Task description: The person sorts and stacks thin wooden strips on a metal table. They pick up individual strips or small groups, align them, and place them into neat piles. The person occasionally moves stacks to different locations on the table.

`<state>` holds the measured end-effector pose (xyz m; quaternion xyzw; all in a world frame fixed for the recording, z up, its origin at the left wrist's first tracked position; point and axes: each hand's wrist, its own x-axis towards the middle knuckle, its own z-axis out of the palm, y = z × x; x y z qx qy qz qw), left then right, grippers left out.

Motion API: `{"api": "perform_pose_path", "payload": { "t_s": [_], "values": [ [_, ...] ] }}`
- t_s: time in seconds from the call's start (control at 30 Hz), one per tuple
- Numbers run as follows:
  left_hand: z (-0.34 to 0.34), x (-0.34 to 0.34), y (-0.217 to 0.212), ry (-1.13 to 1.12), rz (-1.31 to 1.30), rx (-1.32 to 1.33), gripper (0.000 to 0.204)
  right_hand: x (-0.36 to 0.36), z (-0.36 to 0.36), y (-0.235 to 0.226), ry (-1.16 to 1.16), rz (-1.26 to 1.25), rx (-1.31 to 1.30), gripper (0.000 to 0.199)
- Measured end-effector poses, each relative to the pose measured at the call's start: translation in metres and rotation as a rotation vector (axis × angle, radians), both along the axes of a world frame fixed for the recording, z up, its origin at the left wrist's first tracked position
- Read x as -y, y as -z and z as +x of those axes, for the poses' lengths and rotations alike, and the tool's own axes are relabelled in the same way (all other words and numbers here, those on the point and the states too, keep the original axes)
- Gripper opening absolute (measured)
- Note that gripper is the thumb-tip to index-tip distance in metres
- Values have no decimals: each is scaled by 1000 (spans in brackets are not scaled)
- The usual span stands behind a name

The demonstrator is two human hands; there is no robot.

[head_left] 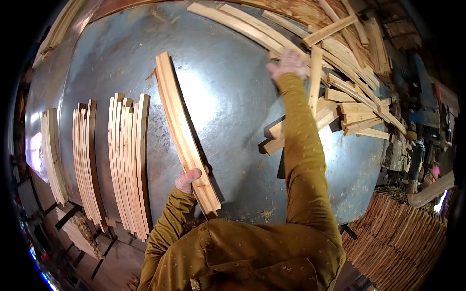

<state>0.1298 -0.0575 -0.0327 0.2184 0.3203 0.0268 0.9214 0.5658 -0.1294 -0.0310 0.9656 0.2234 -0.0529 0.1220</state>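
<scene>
My left hand (188, 181) grips the near end of a few wooden strips (179, 116) lying side by side on the metal table, its thumb over the top. Their far ends point away and a little to the left. Farther off to the right, my right hand (290, 64) has its fingers stretched out over the edge of a jumbled pile of wooden strips (335, 53). It seems to touch a long strip (242, 27) there, though the contact is partly hidden. Crossed shorter pieces (359, 116) lie right of my right forearm.
On the left, sorted wooden strips stand in three rows: a wide bundle (128, 160), a narrower one (87, 162) and a thin one (52, 153). The metal table (233, 160) has sawdust on it. Stacked strips (398, 237) sit beyond its lower right edge, near machinery (422, 126).
</scene>
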Motion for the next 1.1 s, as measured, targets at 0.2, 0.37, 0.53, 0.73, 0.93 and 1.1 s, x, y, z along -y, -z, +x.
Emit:
{"api": "perform_pose_path", "payload": {
  "t_s": [0.2,0.37,0.53,0.73,0.93,1.1],
  "values": [
    [4,-16,8,70,-92,57,66,35,6,-5,-243,71,112,36],
    [-8,-12,21,27,-88,-12,79,18,-192,-37,48,589,-935,41],
    [20,1,3,163,633,-569,76,51,-335,5,113,1293,-1354,46],
    [-3,-15,52,241,548,-455,87,48,-360,-33,197,1315,-1205,45],
    [8,-26,77,328,551,-589,95,62,-401,-26,55,1005,-1064,92],
    [5,-13,-10,372,782,-293,78,61,-373,-86,66,510,-1212,115]
  ]
}}
